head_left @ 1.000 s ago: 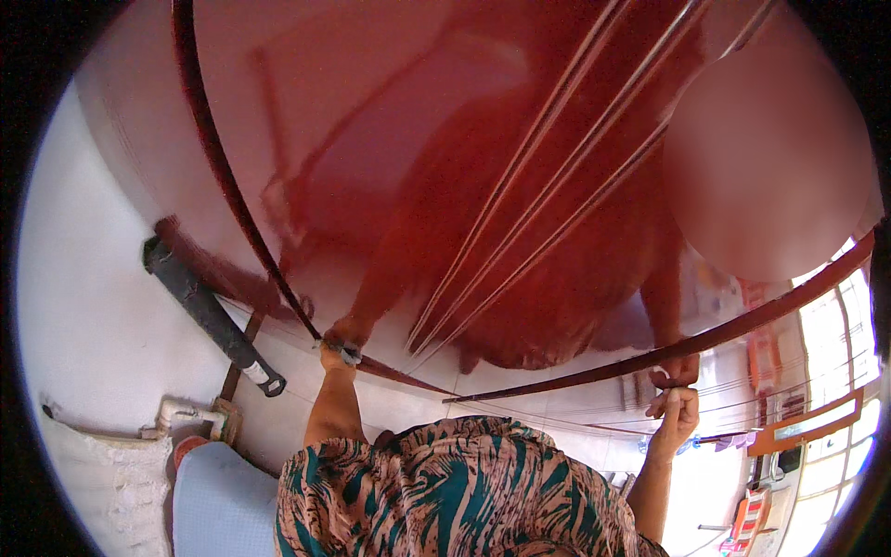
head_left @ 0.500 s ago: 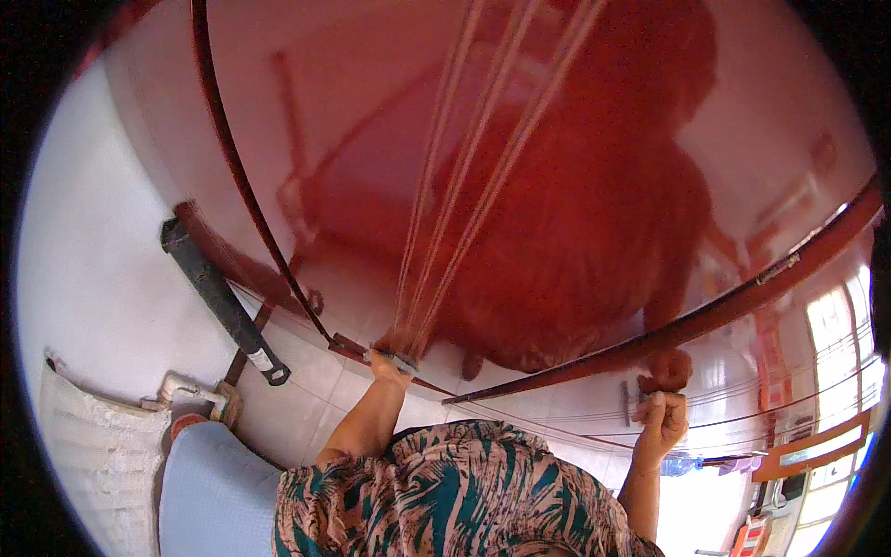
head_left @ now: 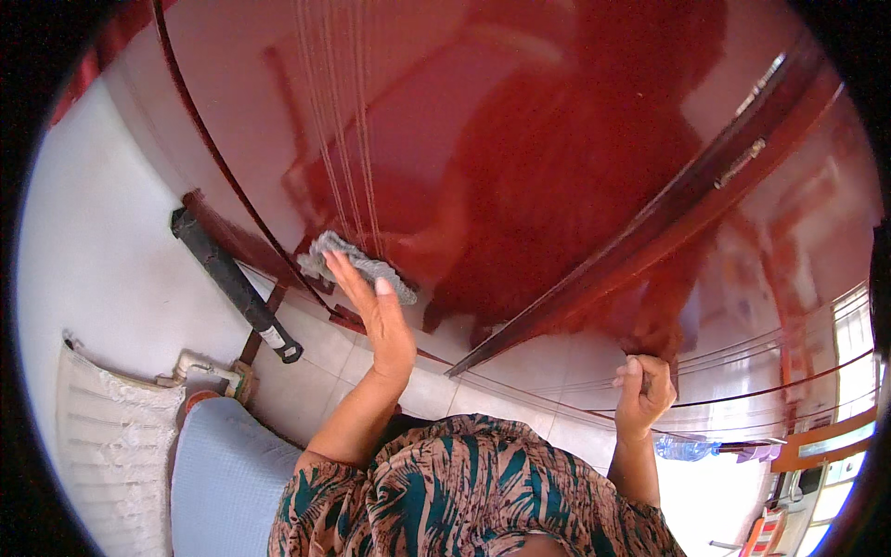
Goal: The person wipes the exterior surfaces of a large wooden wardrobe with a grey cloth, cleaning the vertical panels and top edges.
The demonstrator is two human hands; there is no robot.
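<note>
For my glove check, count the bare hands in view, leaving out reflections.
2. The left hand lies against a grey cloth on the glossy red panel; the right hand is curled beside the adjoining red panel.

Left hand [head_left: 382,325], fingers extended, lay over a grey cloth [head_left: 394,276] against a glossy red panel [head_left: 538,186]. On my remote feed I saw the right hand [head_left: 644,397] curled near the adjoining panel [head_left: 742,316].
</note>
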